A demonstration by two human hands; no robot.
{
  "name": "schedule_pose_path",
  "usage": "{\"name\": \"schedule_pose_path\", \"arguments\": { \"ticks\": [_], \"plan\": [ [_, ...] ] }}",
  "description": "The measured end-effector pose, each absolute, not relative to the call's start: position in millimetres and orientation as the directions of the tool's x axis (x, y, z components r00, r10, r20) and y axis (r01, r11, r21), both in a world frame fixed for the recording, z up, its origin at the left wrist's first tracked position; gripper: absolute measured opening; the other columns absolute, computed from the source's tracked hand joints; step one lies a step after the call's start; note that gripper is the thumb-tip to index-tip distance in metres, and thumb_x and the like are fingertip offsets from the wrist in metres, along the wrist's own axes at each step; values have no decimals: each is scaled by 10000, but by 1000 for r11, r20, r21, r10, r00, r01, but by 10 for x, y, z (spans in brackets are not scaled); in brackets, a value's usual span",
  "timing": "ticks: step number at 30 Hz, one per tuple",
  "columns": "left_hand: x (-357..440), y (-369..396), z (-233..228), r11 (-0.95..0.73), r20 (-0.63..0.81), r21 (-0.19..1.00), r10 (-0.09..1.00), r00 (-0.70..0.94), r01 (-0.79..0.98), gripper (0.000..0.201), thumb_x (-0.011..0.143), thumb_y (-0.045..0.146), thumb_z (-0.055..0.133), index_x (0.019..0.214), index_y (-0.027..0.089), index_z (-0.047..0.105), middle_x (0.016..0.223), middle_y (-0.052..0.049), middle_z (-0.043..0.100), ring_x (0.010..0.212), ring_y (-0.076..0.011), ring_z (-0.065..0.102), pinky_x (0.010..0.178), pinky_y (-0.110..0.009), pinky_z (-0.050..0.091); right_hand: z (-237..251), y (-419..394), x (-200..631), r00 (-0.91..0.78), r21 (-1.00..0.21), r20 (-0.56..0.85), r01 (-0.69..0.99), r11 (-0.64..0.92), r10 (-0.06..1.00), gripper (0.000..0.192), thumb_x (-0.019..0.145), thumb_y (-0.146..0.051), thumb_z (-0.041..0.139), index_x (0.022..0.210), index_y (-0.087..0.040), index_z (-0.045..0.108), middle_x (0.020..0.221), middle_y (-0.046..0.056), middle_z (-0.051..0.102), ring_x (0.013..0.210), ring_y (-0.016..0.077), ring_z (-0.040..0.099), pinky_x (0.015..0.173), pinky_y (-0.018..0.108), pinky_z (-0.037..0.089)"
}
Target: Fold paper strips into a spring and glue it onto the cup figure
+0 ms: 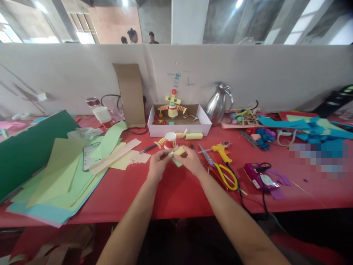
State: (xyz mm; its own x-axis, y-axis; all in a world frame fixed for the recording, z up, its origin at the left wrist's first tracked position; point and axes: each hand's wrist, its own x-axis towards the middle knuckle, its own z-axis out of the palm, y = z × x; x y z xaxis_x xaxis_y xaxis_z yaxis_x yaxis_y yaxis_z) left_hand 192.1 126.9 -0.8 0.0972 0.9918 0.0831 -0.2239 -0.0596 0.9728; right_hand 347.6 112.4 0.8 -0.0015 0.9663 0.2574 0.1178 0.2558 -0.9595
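Over the red table, my left hand (pixel 159 165) and my right hand (pixel 190 160) meet with pinched fingers on a small piece of yellow paper (pixel 179 151). A light green paper piece (pixel 177 162) shows just under my fingertips; whether it joins the yellow one I cannot tell. Right behind my hands stands a paper cup (pixel 171 139) with a red band and folded paper-spring arms. A yellow paper roll (pixel 193 136) lies to its right. Beyond, a finished-looking paper figure (pixel 173 108) with a red ball on top stands in a white box (pixel 179 130).
Scissors (pixel 226 176) with yellow handles and a yellow glue gun (pixel 223 152) lie to the right, near a purple corded device (pixel 260 178). A steel jug (pixel 219 105) stands behind. Coloured paper sheets (pixel 55 176) and a phone (pixel 91 156) are at left.
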Motion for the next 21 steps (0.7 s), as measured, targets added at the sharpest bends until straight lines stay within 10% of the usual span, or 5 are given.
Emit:
{"name": "schedule_pose_path", "arguments": {
  "ticks": [21],
  "plan": [
    [1926,1236,71,88,-45,949,989,144,-303,292,589,330,822,789,173,679,792,-11,664,713,-160,630,699,-309,535,-20,1161,3558,-82,-949,210,223,223,974,202,789,-343,643,903,-206,737,830,-5,695,784,189,598,720,277,438]
  ]
}}
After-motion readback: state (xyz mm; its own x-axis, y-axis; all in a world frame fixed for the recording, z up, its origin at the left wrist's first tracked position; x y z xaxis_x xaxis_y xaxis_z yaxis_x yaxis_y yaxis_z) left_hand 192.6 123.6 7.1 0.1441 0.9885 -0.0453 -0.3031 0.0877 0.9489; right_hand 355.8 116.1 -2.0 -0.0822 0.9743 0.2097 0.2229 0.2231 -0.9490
